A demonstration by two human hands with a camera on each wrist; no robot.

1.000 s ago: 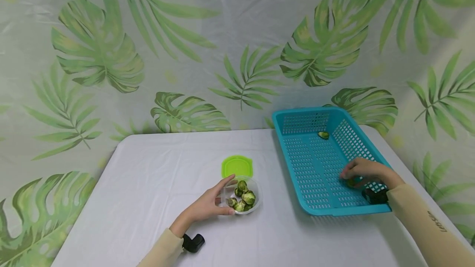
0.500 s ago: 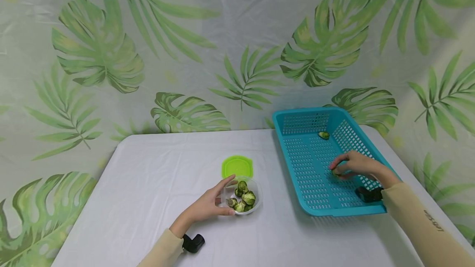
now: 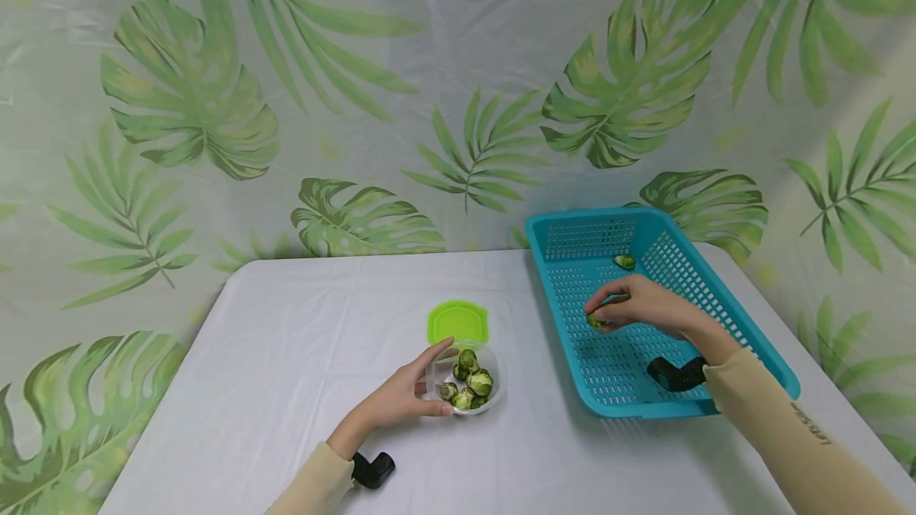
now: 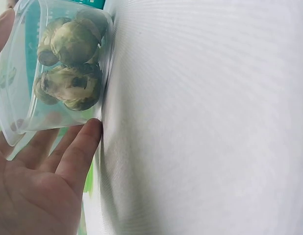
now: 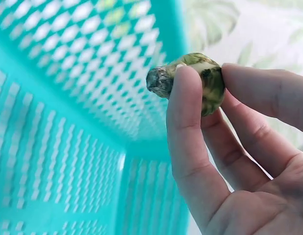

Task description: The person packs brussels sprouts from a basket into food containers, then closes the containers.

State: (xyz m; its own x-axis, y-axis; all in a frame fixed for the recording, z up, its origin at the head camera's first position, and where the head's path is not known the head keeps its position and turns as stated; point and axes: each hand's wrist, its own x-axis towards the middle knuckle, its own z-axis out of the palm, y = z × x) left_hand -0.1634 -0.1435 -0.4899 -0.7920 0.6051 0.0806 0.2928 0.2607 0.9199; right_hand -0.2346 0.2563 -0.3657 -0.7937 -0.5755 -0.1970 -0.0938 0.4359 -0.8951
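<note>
In the head view my right hand is raised over the basket and pinches a Brussels sprout between thumb and fingertips. The right wrist view shows its dark cut stem end pointing left. My left hand holds the side of a clear plastic container, thumb at the near side and fingers round the far side. Several Brussels sprouts lie inside that container. The blue perforated basket has one more sprout near its back wall.
A bright green lid lies flat on the white-covered table, just behind the container. Behind the table hangs a leaf-patterned cloth. The basket's raised rim stands between the right hand and the container.
My right hand has risen from the basket's near right part and moved left with the sprout in its fingers. The left hand and container have stayed in place.
</note>
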